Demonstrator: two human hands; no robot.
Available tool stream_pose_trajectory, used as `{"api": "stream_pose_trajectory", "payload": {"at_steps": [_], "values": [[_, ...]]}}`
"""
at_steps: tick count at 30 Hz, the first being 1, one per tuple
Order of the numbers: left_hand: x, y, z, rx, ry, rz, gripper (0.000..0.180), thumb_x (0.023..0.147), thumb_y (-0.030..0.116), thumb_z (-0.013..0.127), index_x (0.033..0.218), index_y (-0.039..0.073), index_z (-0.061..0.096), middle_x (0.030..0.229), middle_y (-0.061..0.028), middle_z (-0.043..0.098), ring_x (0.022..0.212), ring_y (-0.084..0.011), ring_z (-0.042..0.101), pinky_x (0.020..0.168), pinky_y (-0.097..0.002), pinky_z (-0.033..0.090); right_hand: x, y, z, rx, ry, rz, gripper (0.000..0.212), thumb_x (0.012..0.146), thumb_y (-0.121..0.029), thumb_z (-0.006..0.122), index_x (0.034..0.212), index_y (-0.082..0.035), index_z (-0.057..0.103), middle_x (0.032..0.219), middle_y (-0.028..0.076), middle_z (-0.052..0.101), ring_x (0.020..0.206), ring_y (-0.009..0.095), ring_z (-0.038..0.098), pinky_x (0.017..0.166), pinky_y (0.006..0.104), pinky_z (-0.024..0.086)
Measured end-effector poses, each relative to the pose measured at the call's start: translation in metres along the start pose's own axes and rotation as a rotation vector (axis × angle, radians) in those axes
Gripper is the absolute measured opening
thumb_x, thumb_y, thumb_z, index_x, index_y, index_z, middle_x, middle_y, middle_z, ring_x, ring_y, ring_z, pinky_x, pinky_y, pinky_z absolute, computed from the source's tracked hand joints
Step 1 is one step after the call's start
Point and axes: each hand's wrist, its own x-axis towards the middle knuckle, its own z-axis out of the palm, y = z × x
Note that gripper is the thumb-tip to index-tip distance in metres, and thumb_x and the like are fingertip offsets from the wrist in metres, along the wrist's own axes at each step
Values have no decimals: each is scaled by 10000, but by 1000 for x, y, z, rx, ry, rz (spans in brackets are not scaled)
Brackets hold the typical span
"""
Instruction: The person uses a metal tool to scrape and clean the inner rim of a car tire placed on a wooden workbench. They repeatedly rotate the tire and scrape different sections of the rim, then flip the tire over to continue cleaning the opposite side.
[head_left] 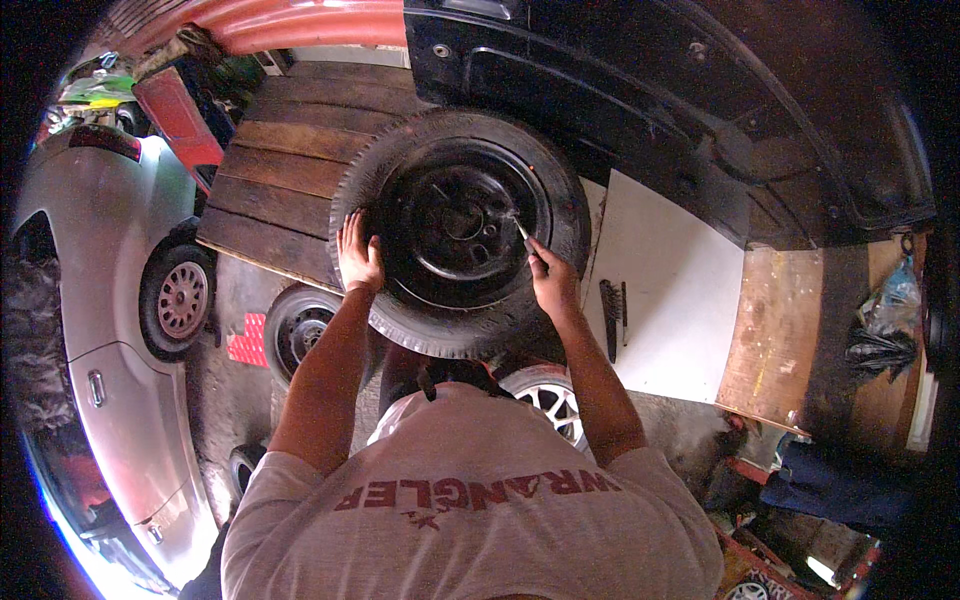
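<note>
Wheel (432,235): black steel rim, tire fitted, lying flat on plank bench (290,150), near side past the edge, directly in front of person.
Left hand (359,258): palm down on tire sidewall, left side; fingers slightly spread, thumb out.
Right hand (552,278): fingers curled round dark handle of thin tool (524,233).
Tool tip: over rim face, right of center; contact can't tell.
White board (675,290): right of wheel; dark brush (609,320) and thin rod (624,315) side by side on it.
Floor left: second wheel (297,335) beside red patterned box (247,341).
</note>
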Motion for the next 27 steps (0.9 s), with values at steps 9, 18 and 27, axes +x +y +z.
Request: {"api": "stream_pose_trajectory", "payload": {"at_steps": [9,18,27], "values": [[0,-2,-2,-18,5,-5,636,930,469,373,1417,61,365,1450,-134,399,1395,-317,280,1154,-463,154,-6,-51,11,-407,-280,176,338,915,-269,567,1242,-195,608,674,213,612,628,369,637,548,472,490],[0,-8,2,-3,10,-5,598,928,409,403,1418,69,364,1456,-133,390,1395,-318,276,1158,-450,162,-23,-32,16,-3,-281,290,334,910,-223,573,1236,-154,601,993,223,654,882,407,637,767,457,515],[1,-5,-1,-8,9,2,602,930,400,396,1430,69,348,1470,-124,378,1401,-304,273,1161,-457,150,-12,-37,6,-273,-293,130,358,943,-256,546,1290,-173,573,763,215,642,685,375,639,613,440,478]]}}
